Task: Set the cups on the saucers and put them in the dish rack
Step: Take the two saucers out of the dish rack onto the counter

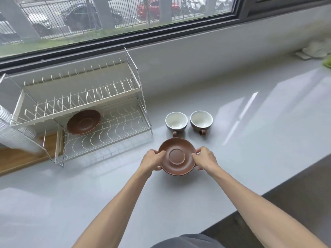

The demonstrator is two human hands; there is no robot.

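Grey and glossy, the countertop runs under a wide window, and it reflects the daylight strongly. Both hands hold one brown saucer between them: the left hand pinches the left rim, the right hand pinches the right rim, thumbs on top and the other fingers curled under the edge. I cannot tell if the saucer rests on the counter or is a little above it.

Just beyond the grip stand two cups, the left cup and the right cup, upright, white inside, with their handles turned toward the hands. Far to the left of the grip is the white wire dish rack, and a second saucer already lies on its lower shelf, without a cup.

Risks, as I judge them: the held saucer is gripped only at its thin rim, so if one hand lets go to reach for a cup, the plate can tip or slide on the smooth surface. The cup handles are close beyond the grip, and a push forward may knock them. Later, a cup carried on a saucer can slide off if the saucer tilts, and the wavy wires of the rack give uneven support.
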